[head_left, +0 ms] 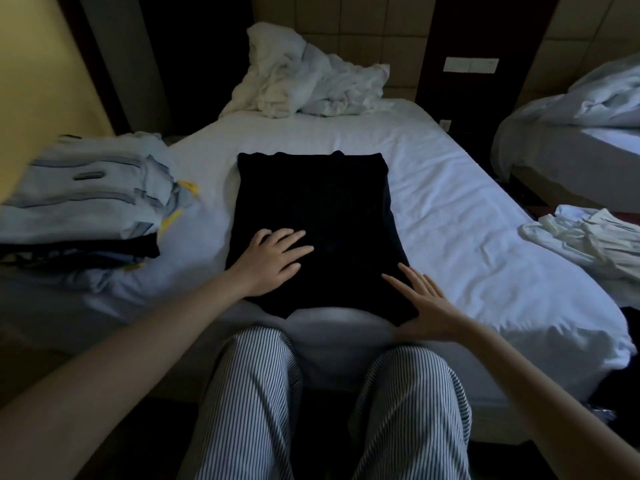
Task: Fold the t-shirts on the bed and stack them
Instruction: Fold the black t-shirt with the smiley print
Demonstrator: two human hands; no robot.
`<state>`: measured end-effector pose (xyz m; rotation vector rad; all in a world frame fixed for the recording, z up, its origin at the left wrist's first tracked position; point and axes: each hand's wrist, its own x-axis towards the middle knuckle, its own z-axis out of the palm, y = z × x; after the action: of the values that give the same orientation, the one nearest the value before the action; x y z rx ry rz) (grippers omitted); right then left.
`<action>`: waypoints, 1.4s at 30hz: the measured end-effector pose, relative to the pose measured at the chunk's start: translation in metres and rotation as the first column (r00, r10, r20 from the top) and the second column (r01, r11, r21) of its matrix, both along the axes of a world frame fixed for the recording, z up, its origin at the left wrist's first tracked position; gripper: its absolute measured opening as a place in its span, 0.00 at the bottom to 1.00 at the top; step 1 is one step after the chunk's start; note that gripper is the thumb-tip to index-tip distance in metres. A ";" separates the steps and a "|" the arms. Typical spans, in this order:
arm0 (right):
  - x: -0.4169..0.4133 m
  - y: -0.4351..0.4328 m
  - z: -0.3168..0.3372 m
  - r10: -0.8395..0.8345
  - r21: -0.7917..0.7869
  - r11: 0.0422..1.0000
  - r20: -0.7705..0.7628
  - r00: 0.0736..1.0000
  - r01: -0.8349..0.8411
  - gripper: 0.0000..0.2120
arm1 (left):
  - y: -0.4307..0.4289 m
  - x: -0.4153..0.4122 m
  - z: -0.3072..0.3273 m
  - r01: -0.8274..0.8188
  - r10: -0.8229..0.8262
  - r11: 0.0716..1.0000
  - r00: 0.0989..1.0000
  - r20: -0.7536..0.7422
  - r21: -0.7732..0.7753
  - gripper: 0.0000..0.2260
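Dim bedroom. White-sheeted bed (450, 209) fills the middle of the view, with a padded headboard (363, 39) behind it.

Task item: black t-shirt (311, 202), folded into a long rectangle. It lies flat on the sheet directly beyond the fingertips of both hands, and its near edge hangs slightly over the mattress edge.

Left hand (273, 258): palm down on the near-left part of the shirt. Fingers are straight and a little spread, pointing away and to the right. It presses flat and grips nothing.

Right hand (426, 303): at the shirt's near-right corner. Fingers are straight and close together, lying on the cloth and pointing toward the left hand's fingers. The thumb sits at the corner's edge; cannot tell whether it tucks under the fabric.

Stack of folded shirts (90, 202): well to the left of the left hand's fingers, on the bed's left side. Pale blue pieces lie on top, dark ones lower down, and yellow trim shows at the side.

Crumpled white bedding (304, 81): far beyond the fingertips, at the head of the bed.

White garment (588, 240): loose and unfolded, well to the right of the right hand's fingers, at the bed's right edge.

Second bed (571, 133): farther right, apart from the first. A switch plate (471, 65) is on the wall between the two.

Striped trousers (256, 393): the person's legs, below both wrists and close against the mattress.
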<state>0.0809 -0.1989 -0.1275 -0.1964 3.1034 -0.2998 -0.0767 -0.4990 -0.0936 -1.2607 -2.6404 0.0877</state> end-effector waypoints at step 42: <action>0.052 -0.063 0.175 0.053 -0.923 0.354 0.184 0.982 0.153 0.11 | -0.096 0.091 0.130 -0.414 -0.354 0.766 0.366 0.860 0.492 0.25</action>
<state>0.1325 -0.2616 0.0477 -0.0525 2.2987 -1.9633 0.0144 -0.5948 0.0363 -1.0983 -2.9090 -2.0157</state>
